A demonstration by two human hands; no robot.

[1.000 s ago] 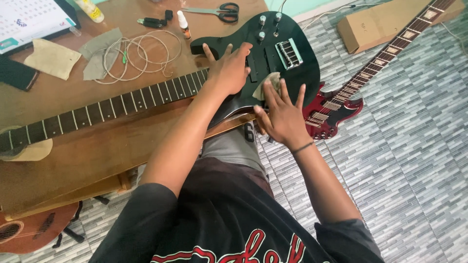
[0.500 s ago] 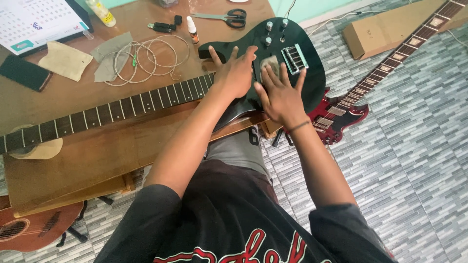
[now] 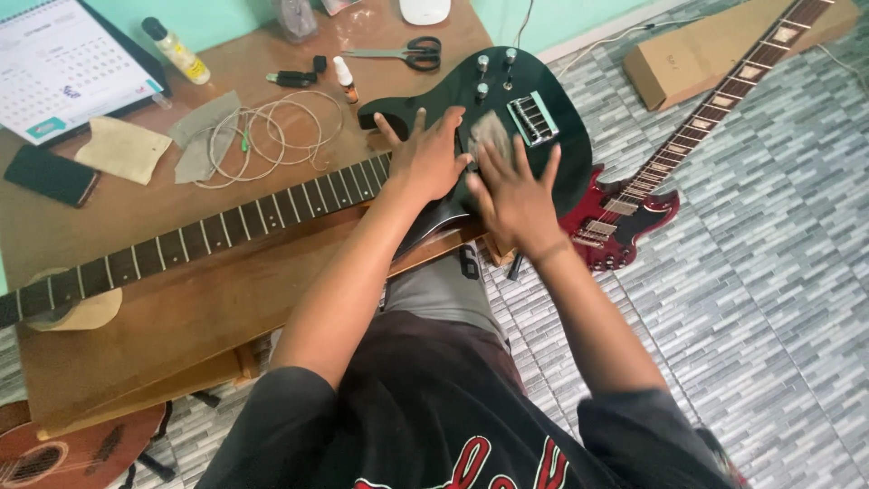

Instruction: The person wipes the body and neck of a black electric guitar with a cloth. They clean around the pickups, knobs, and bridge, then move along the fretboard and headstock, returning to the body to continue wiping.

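Both hands, left hand and right hand, flat on black guitar body, perhaps over a cloth.

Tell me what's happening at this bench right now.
A person is working on a black electric guitar that lies across a wooden table. The left hand rests flat on the body near the neck joint, while the right hand presses a small grey cloth onto the body beside the pickup. A red guitar lies on the tiled floor.

Glossy black guitar, dark red guitar, grey-patterned tile floor, brown table.
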